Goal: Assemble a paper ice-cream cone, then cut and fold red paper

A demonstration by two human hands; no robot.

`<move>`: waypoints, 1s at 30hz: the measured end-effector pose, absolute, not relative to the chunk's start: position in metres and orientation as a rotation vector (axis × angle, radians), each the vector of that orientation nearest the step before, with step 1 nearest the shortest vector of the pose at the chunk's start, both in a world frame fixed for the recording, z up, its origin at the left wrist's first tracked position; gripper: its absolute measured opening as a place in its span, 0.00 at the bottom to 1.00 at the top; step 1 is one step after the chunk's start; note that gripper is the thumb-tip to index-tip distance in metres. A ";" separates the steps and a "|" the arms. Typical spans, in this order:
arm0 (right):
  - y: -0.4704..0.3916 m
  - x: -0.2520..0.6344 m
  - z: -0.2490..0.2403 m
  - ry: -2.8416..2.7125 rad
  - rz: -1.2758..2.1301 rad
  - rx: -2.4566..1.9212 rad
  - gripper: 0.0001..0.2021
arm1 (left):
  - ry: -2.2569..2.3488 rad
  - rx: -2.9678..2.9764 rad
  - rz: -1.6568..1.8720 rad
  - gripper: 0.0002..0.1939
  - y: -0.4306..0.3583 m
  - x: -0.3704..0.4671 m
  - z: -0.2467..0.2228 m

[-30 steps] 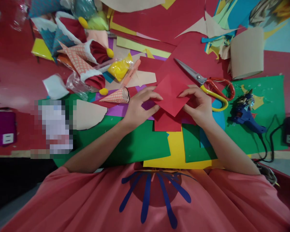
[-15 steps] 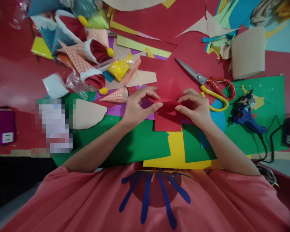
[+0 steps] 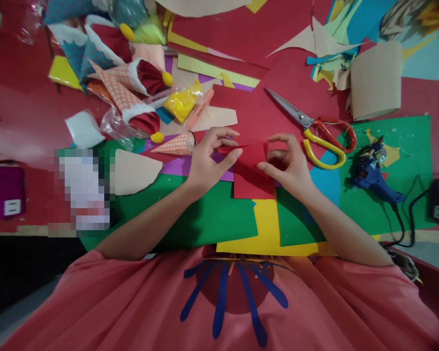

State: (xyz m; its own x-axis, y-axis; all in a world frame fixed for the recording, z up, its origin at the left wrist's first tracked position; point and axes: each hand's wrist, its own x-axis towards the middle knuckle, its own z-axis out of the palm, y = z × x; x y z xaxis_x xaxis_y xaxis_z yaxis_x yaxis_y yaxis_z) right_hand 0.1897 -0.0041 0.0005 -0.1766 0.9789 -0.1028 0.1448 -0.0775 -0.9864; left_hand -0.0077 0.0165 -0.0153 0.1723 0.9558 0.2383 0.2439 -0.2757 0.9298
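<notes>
In the head view, my left hand [image 3: 210, 163] pinches the edge of a small piece of red paper [image 3: 250, 155] between thumb and fingers. The paper is bent and seen partly edge-on, above another red strip. My right hand [image 3: 290, 165] is at the paper's right side, its thumb and fingers apart in a loose curve; whether a fingertip still touches it is hard to see. Just left of my left hand lies a small orange-checked paper cone [image 3: 175, 145]. Beyond my right hand rest scissors [image 3: 307, 122] with one red and one yellow handle.
A blue glue gun [image 3: 376, 178] with a cord lies on green paper [image 3: 413, 146] at the right. Near it stands a beige paper tube [image 3: 376, 80]. Several decorated cones [image 3: 131, 80] and a yellow packet [image 3: 183, 102] are at the upper left. Beige cut paper [image 3: 135, 173] lies left.
The red paper, earlier curved between both hands, now sits flatter toward my left hand. My right hand's fingers have spread and shifted slightly left.
</notes>
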 end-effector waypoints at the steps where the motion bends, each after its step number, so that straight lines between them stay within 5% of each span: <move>1: -0.004 0.190 0.001 -1.410 1.364 -1.277 0.25 | 1.157 1.667 1.141 0.13 0.016 -0.007 -0.014; 6: -0.003 0.188 0.004 -1.402 1.265 -1.272 0.14 | 1.126 1.668 1.096 0.14 0.015 -0.006 -0.011; 15: -0.007 0.179 0.006 -1.196 1.382 -1.266 0.12 | 1.006 1.416 1.022 0.29 0.016 -0.005 -0.012; 25: -0.007 0.177 0.005 -1.086 1.521 -1.199 0.17 | 1.060 1.297 1.035 0.23 0.011 0.003 -0.014; 30: -0.005 0.183 0.001 -1.125 1.500 -1.183 0.11 | 1.071 1.301 1.086 0.23 0.016 0.000 -0.018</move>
State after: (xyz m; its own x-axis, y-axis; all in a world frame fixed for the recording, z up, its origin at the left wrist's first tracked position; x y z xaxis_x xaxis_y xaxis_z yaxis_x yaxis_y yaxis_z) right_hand 0.1835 -0.0052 0.0010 -0.1459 0.9740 -0.1735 -0.1061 -0.1898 -0.9761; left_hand 0.0001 0.0160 -0.0184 0.1778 0.9840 0.0152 0.0008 -0.0156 0.9999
